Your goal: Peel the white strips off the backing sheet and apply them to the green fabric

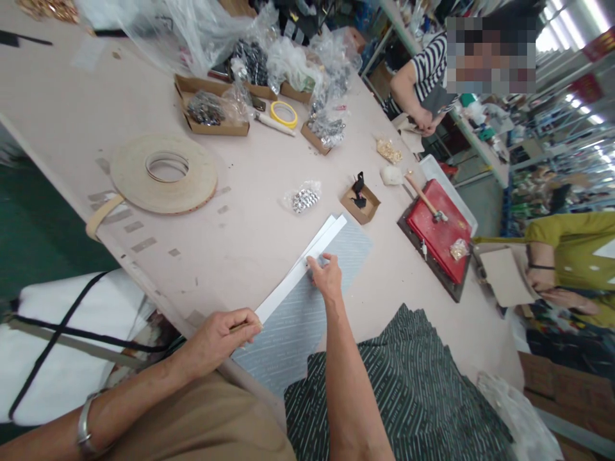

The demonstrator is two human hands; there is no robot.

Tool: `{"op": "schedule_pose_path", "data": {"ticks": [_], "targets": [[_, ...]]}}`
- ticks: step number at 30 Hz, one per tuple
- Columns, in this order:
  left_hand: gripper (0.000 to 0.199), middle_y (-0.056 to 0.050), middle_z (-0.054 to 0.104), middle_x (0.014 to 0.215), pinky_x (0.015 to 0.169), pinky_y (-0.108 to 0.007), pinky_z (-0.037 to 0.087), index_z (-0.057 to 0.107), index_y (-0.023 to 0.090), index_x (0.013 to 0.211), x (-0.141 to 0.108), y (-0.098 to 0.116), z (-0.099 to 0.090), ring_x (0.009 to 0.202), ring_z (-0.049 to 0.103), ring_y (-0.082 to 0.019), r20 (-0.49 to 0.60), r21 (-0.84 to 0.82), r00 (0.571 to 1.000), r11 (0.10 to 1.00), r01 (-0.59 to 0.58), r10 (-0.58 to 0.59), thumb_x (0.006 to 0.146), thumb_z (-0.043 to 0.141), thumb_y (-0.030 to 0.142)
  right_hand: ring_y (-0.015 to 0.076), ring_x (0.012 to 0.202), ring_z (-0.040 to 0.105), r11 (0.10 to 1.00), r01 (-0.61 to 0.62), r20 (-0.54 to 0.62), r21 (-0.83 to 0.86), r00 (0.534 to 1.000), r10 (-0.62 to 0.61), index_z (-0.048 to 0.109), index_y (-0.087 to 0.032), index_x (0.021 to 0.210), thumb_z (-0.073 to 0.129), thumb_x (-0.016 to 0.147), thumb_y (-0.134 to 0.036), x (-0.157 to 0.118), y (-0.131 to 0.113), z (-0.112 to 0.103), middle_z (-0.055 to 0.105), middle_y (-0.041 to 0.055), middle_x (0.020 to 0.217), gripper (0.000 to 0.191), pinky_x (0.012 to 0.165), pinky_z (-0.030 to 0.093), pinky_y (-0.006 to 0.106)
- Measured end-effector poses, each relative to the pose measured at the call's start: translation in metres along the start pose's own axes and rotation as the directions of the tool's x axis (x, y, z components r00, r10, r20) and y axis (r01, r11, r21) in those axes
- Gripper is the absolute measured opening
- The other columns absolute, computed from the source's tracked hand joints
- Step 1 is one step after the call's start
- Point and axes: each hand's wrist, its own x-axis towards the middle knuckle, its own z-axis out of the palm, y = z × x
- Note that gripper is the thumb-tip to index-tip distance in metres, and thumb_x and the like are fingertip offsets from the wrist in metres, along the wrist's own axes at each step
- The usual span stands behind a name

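Dark green fabric pieces with pale dashed lines (384,384) lie stacked at the near right, beside the right forearm. To their left, a light grey-blue printed sheet (293,333) rests flat on the pale table (259,173), reaching its near edge. Narrow white strips (288,287) run diagonally along the sheet's left side, overlapping at their far end.

The left hand (225,336) is at the near end of the strips, its thumb and fingertips pressed together, pinching that end. The right hand (327,275) is farther along, thumb and forefinger parted, fingertips touching the strips from the right.

Beyond the strips sit a clear plastic bag of shiny silver pieces (305,200) and a small open brown cardboard box (361,202) holding black items. At the far left lies a large beige tape roll (163,173); at the right, a wooden-handled hammer (427,200) rests on a red slab (439,227).
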Motion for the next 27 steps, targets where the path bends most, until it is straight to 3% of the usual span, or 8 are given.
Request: {"op": "schedule_pose_path", "data": {"ticks": [4,7,15,19,23,27], "targets": [[0.033,0.003,0.047,0.067,0.062,-0.023,0.032,0.059,0.017,0.075,0.0,-0.001,-0.002,0.066,0.042,-0.013,0.018,0.02,0.999,0.999,-0.036,0.036,0.087,0.052,0.047,0.0301,0.098,0.063,0.996,0.065,-0.022,-0.068,0.998,-0.067,0.043,-0.013,0.133,0.068,0.075,-0.051,-0.019,-0.017,0.017,0.065,0.0174,0.107,0.074,0.089,0.048,0.045],[0.034,0.003,0.047,0.067,0.063,-0.024,0.032,0.06,0.017,0.076,0.0,-0.003,-0.002,0.067,0.042,-0.013,0.027,0.03,0.999,0.999,-0.043,0.042,0.088,0.052,0.047,0.0323,0.106,0.061,0.996,0.056,-0.014,-0.069,0.998,-0.057,0.039,-0.01,0.137,0.066,0.077,-0.046,-0.02,-0.021,0.023,0.06,0.0221,0.117,0.075,0.093,0.046,0.047],[0.035,0.004,0.043,0.066,0.061,-0.023,0.029,0.06,0.016,0.074,0.0,-0.001,0.0,0.065,0.038,-0.012,0.048,0.027,0.996,0.997,-0.075,0.074,0.086,0.054,0.048,0.0244,0.086,0.064,0.994,0.04,0.009,0.098,0.999,-0.041,0.042,-0.012,0.14,0.071,0.068,-0.046,-0.002,0.0,0.021,0.067,0.0085,0.093,0.085,0.084,0.05,0.038],[0.035,0.003,0.046,0.066,0.063,-0.023,0.032,0.061,0.016,0.074,0.001,-0.003,0.001,0.065,0.041,-0.012,0.054,0.028,0.994,0.995,-0.098,0.097,0.085,0.055,0.048,0.0174,0.066,0.06,0.968,-0.005,-0.038,0.251,0.999,0.015,0.056,-0.013,0.126,0.063,0.07,-0.036,-0.003,0.018,0.02,0.066,0.0006,0.075,0.061,0.066,0.051,0.029],[0.037,0.003,0.052,0.066,0.064,-0.023,0.036,0.059,0.016,0.073,0.003,-0.007,0.003,0.066,0.046,-0.013,0.058,0.043,0.991,0.991,-0.125,0.122,0.084,0.055,0.051,0.014,0.059,0.054,0.928,-0.032,-0.166,0.371,0.981,0.1,0.067,-0.015,0.092,0.054,0.069,-0.037,-0.027,0.055,-0.009,0.061,-0.0023,0.064,0.035,0.057,0.046,0.025],[0.042,0.003,0.054,0.062,0.06,-0.022,0.037,0.055,0.017,0.069,0.005,-0.007,0.006,0.061,0.047,-0.012,0.053,0.123,0.986,0.979,-0.165,0.16,0.086,0.052,0.055,0.0161,0.068,0.059,0.899,-0.086,-0.293,0.43,0.928,0.229,0.068,-0.014,0.091,0.058,0.062,-0.046,-0.076,0.108,-0.073,0.067,0.0014,0.075,0.043,0.062,0.049,0.026]]}}
